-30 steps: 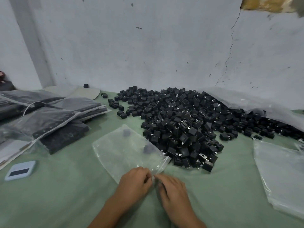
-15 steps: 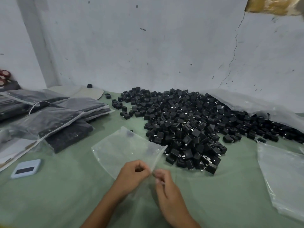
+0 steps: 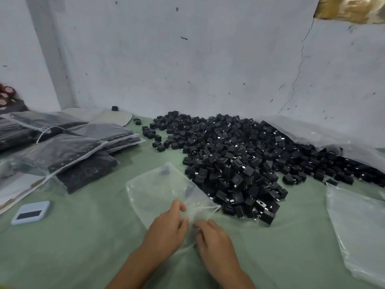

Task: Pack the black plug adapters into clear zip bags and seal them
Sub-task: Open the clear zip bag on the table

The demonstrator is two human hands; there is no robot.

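Note:
A clear zip bag point(image 3: 158, 190) lies on the green table in front of me, its zip edge towards me. My left hand point(image 3: 166, 232) pinches that edge from the left. My right hand point(image 3: 214, 238) pinches it from the right, close beside the left. A big heap of black plug adapters point(image 3: 233, 163) spreads just behind and to the right of the bag. Two dark adapters show faintly through the bag's plastic; whether they are inside or behind it is unclear.
Filled zip bags point(image 3: 68, 151) of adapters are stacked at the left. A small pale blue device point(image 3: 31, 212) lies near the left front. Empty clear bags point(image 3: 360, 230) lie at the right. A large plastic sack point(image 3: 325, 138) sits behind the heap against the wall.
The bag was raised off the table half a second ago and now lies lower. Both hands stay together on its near edge.

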